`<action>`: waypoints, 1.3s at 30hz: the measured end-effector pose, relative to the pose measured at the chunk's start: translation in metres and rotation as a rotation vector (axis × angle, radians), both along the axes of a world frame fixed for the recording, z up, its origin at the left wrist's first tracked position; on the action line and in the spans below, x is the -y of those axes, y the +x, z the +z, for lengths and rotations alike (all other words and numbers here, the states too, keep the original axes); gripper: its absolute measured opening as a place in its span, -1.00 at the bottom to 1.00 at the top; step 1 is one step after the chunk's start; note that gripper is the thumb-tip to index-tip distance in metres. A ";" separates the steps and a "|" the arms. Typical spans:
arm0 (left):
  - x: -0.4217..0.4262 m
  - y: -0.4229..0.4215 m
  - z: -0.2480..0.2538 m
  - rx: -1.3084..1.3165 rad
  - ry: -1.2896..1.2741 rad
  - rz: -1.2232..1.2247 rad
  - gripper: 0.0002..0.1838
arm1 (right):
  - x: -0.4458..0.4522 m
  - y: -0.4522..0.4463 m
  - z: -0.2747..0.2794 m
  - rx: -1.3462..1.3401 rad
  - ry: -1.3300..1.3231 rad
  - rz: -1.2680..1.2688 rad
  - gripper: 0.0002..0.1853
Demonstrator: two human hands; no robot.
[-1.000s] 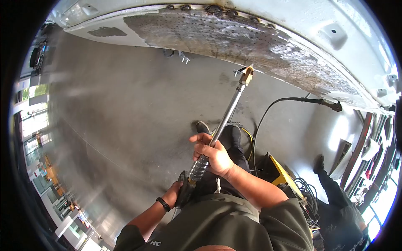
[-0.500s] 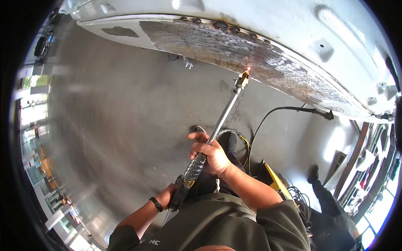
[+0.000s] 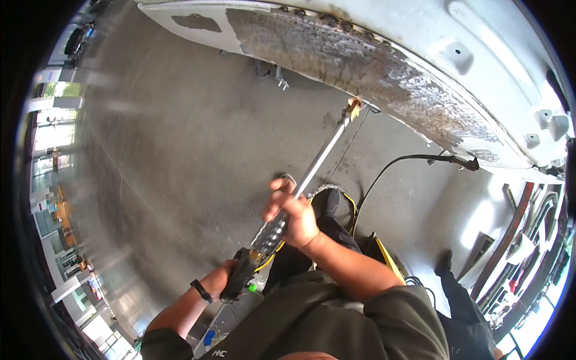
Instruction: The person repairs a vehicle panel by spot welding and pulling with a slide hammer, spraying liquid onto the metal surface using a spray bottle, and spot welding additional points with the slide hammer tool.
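Note:
I hold a slide-hammer dent puller (image 3: pixel 323 155) with a long chrome shaft, a ribbed dark sliding weight and a brass tip. My left hand (image 3: pixel 225 275) is closed round its black rear grip. Higher up, my right hand (image 3: pixel 302 221) wraps the shaft and the upper end of the ribbed weight, its fingers partly loose. The brass tip (image 3: pixel 354 108) is at the lower edge of a white vehicle panel (image 3: pixel 384 81), which has a long strip ground to bare, spotted metal. Whether the tip touches the panel I cannot tell.
A black cable (image 3: pixel 396 158) with a clamp end runs from the panel to the floor. A yellow-edged machine (image 3: pixel 389 259) stands by my right arm. Another person's leg (image 3: pixel 459 291) is at lower right. Long parts lean on a rack (image 3: pixel 507 240) at the right.
The red glow at the tip is gone. Both hands and the puller's rear end have shifted down and left. The panel appears higher and turned in view.

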State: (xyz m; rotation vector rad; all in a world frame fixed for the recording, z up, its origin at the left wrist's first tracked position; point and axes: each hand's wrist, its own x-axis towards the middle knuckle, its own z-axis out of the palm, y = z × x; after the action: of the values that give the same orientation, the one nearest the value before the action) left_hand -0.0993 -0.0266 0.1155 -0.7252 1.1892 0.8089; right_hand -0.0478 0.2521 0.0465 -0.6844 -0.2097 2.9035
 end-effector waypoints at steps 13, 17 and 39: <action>-0.014 0.022 -0.021 -0.003 0.031 -0.014 -0.63 | -0.030 0.002 -0.003 0.098 0.122 0.164 -0.74; -0.029 0.017 -0.018 -0.074 0.101 -0.052 -0.57 | -0.039 -0.001 0.002 0.105 0.123 0.155 -0.75; -0.008 0.030 -0.026 -0.089 0.063 -0.044 -0.40 | -0.123 -0.029 -0.038 0.006 0.386 -0.032 -0.46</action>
State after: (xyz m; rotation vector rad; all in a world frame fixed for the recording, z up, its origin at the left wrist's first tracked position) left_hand -0.0696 -0.0185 0.0897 -0.6148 1.2493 0.8457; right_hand -0.0771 0.3750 0.0083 -0.6192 -0.7274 2.7112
